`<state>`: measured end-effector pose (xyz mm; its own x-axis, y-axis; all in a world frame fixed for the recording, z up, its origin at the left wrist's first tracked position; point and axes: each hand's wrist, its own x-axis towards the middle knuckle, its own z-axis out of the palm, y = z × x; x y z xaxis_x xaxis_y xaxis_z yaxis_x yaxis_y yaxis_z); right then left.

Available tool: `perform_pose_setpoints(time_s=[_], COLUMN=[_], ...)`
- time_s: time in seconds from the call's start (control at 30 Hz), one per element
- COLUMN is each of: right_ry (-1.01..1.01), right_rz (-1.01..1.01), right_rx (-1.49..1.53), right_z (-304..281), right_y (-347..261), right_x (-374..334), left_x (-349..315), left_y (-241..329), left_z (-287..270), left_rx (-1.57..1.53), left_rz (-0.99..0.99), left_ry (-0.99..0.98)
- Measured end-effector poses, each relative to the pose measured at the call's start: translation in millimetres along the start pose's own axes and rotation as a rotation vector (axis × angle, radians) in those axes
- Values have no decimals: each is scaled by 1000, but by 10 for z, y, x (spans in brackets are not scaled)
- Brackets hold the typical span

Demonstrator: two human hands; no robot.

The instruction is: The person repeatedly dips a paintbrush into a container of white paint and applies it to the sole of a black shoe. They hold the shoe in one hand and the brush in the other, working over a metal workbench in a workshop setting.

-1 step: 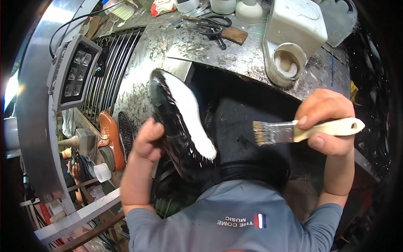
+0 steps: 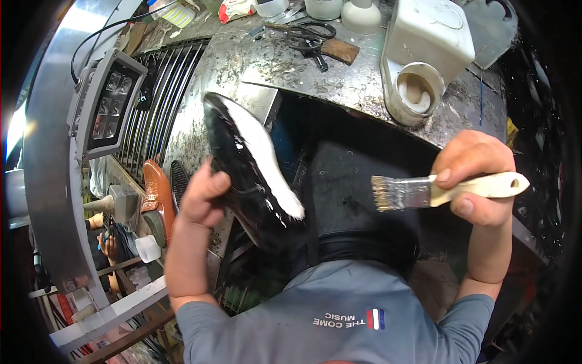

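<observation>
My left hand (image 2: 203, 197) is closed around the side of a glossy black shoe (image 2: 233, 173), held tilted off the bench's front edge with its toe end pointing up and away. A wet-looking white coat (image 2: 257, 148) covers its sole, and a few white smears mark the black side. In my right hand (image 2: 479, 167) is a flat paintbrush (image 2: 403, 192), pinched near its metal collar. Its pale handle points right and its bristles point left toward the shoe, well apart from it. The fingers behind the shoe are hidden.
A round tub (image 2: 414, 91) with whitish stuff inside stands on the worn metal bench (image 2: 260, 57), beside a white plastic container (image 2: 430, 33). Scissors (image 2: 309, 33) lie farther back. At left are a floodlight (image 2: 112, 106), a brown shoe (image 2: 157, 188) and another person's hand (image 2: 109, 246).
My left hand has moved the black shoe a little left and upward. The right hand with the paintbrush has shifted slightly to the right.
</observation>
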<state>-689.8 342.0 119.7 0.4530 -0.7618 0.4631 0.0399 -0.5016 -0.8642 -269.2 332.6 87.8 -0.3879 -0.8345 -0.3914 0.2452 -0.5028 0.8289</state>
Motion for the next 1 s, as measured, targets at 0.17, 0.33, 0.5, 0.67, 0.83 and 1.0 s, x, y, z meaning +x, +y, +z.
perform_pose_setpoints(time_s=[0.17,0.33,0.5,0.67,0.83,1.0], right_ry=[110,136,199,232,249,265], right_rz=[84,129,213,332,410,394], right_rx=[60,-6,-22,14,-63,10], right_z=[0,-35,-26,2,-29,-49], right_y=[18,121,214,312,367,536], right_x=[-106,-157,-179,-147,-97,6], left_x=[127,566,1211,1744,2316,3316], left_y=[740,1300,1571,1879,2038,2037], left_z=[-927,-1857,-2706,-4095,-4767,-5357], left_rx=[561,572,858,1349,1644,1556], left_rz=[102,107,210,232,173,371], left_ry=[415,566,907,1244,1235,1029])
